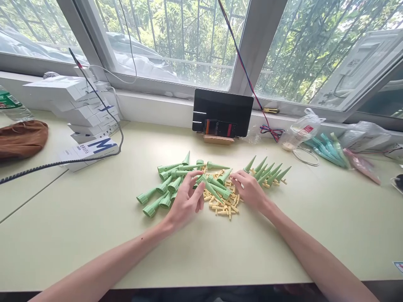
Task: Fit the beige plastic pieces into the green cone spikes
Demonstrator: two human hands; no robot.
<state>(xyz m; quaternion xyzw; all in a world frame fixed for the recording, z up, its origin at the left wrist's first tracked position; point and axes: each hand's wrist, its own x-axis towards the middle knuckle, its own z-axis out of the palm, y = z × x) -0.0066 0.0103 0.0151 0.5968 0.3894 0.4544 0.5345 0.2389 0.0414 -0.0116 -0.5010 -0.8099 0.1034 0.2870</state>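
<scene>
My left hand is over the middle of a loose heap. Its thumb and index finger are on either side of the wide end of a green cone, whose point slants down to the right. My right hand is at the heap's right edge, fingers bent together; what they pinch, if anything, is too small to make out. Near those fingertips lies another green cone. Small yellow pegs are piled between my hands. Several hollow green cones lie left of my left hand.
Right of my right hand, green cones with yellow pegs stand in a slanted group. A dark tablet leans at the back, with a phone before it. White boxes are stacked at left, a black cable crossing them. Plastic bags lie at right.
</scene>
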